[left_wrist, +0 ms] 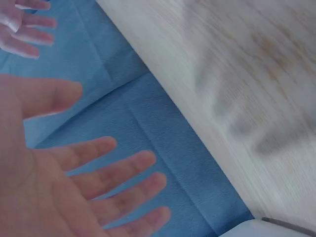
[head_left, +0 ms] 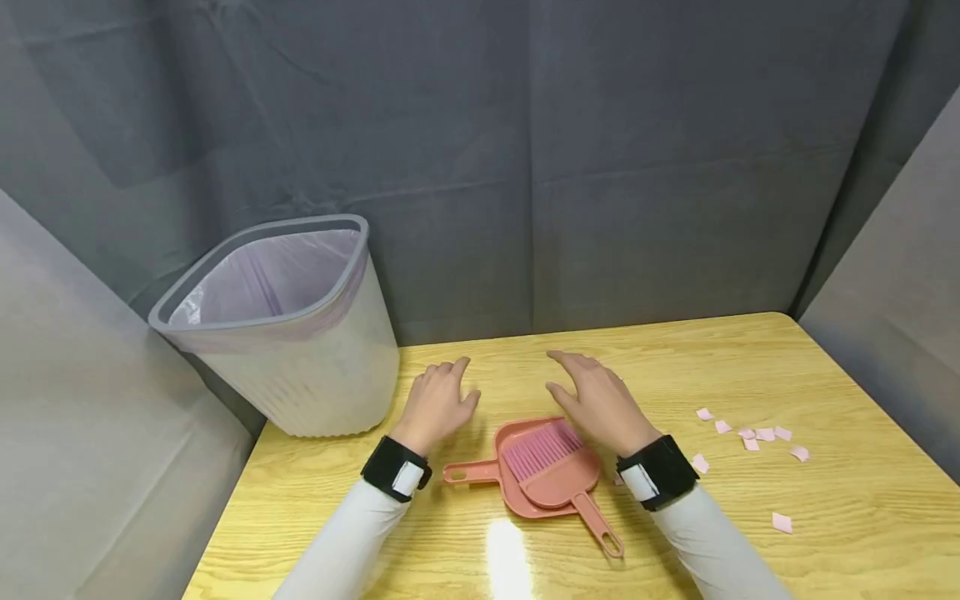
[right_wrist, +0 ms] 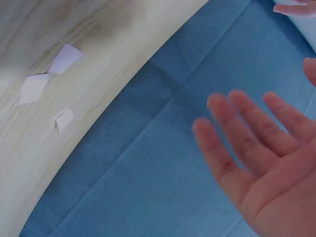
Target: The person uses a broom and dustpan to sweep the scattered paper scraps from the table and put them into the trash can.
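Left hand [head_left: 437, 406] and right hand [head_left: 602, 402] hang well apart, each holding nothing, fingers loosely spread. Between and just below them in the head view lies a coral dustpan [head_left: 516, 497], its handle toward nine o'clock; from its centre, the left hand sits at ten o'clock and the right between one and two. On the pan rests a matching brush [head_left: 558, 483], pink bristles toward eleven o'clock, handle jutting past the rim toward five. A black wristband [head_left: 396, 468] circles the left wrist, another the right. Outward at three o'clock, small pink paper scraps [head_left: 765, 434] lie scattered, a lone one a little lower. At ten o'clock, beyond the left hand, stands a pale bin [head_left: 330, 375] with a grey rim and a clear liner. All sit on a wood-grain table [head_left: 862, 533]; grey cloth [head_left: 600, 208] hangs at twelve o'clock.
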A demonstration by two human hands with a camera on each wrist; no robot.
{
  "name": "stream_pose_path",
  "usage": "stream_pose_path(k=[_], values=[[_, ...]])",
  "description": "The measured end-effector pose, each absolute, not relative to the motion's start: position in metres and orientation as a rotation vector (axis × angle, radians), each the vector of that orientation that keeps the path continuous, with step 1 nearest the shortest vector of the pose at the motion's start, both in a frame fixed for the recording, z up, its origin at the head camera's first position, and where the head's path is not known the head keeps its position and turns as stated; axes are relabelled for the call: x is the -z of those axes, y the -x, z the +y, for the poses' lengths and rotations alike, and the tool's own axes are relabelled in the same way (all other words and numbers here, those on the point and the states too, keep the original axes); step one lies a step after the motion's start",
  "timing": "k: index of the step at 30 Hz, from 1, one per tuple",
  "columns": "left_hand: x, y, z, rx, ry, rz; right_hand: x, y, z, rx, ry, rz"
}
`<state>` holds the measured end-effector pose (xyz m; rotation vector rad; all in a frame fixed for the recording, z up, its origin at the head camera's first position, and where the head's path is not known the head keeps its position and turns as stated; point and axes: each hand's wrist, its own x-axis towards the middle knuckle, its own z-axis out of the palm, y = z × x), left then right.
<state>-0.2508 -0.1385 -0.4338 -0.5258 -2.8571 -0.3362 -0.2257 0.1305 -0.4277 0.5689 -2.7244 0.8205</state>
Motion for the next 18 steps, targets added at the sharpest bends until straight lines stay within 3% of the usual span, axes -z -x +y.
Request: stream_pose_path(k=[18], values=[[0.449, 0.177, -0.156, 0.499, 0.786, -2.928, 0.445, 0.129, 0.163, -0.753, -0.707, -3.019]])
